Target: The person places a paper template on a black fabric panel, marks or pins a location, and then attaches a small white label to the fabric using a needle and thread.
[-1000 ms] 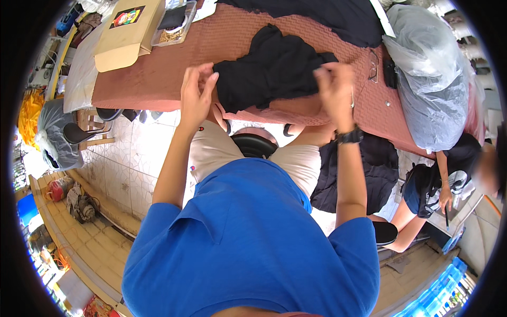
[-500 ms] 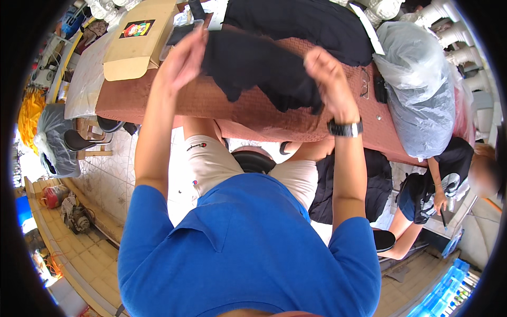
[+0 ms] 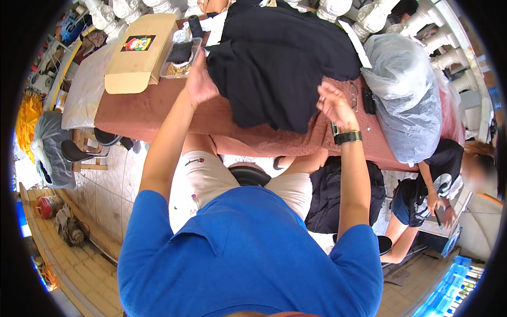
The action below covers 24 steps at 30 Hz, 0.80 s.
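Observation:
A piece of black cloth (image 3: 269, 84) lies spread on the brown-covered table (image 3: 153, 108), its near end draping toward the front edge. Further back, more black fabric (image 3: 296, 29) is piled behind it. My left hand (image 3: 202, 82) is at the cloth's left edge, fingers stretched upward; whether it touches the fabric I cannot tell. On the other side, my right hand (image 3: 336, 107) hovers just off the cloth's right edge with its fingers apart and nothing in them. A dark watch is on that wrist.
A cardboard box (image 3: 140, 55) and a clear plastic container (image 3: 182, 55) stand at the left. Eyeglasses (image 3: 354, 98) lie right of my right hand, near a big filled plastic bag (image 3: 404, 100). A seated person (image 3: 443, 174) is at the right. Black fabric (image 3: 346, 195) hangs below the table.
The black cloth, held raised between both hands before, now lies spread on the table. Both hands have moved lower and come away from its upper corners.

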Tool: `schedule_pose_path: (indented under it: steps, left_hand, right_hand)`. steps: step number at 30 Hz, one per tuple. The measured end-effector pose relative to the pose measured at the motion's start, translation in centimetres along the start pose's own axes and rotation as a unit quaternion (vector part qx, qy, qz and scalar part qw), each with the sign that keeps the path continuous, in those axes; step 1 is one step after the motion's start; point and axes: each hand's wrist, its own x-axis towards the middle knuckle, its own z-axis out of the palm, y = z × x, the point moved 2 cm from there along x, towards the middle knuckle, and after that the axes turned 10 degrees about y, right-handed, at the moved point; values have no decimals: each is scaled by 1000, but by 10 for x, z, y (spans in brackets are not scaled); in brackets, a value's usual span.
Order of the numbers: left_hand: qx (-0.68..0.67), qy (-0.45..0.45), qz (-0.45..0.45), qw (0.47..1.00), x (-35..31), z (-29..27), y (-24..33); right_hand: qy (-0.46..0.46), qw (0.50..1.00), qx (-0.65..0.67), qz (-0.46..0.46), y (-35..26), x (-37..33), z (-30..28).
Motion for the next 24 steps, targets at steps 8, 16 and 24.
schedule_pose_path:
  steps: [8,16,24]
  left_hand:
    - [300,193,50,933,-19,-11,34]
    - [433,183,129,873,-40,60,91]
    - [554,168,202,790,29,55,147]
  right_hand:
    - [32,985,50,-159,-53,-6,10]
    - [123,946,-50,-295,-139,9,8]
    - [107,941,-131,-293,-236,71,-33]
